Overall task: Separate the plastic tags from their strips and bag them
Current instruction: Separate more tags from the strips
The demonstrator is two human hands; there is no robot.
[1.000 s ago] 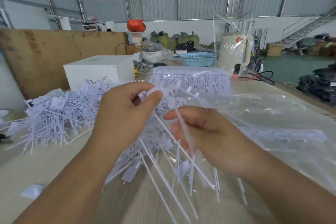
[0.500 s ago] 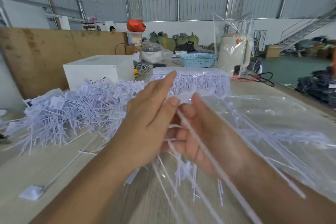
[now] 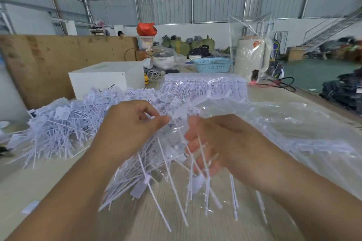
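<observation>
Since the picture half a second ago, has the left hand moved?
Yes. The left hand has drawn back toward the person and leftward: its fingertips no longer overlap the bagged bundle of strips behind.

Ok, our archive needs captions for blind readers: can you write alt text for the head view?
Two bare hands work a bunch of white plastic tags over a table: the left hand pinches its top, the right hand holds the stems. A loose tag pile lies left, a clear bag right.
</observation>
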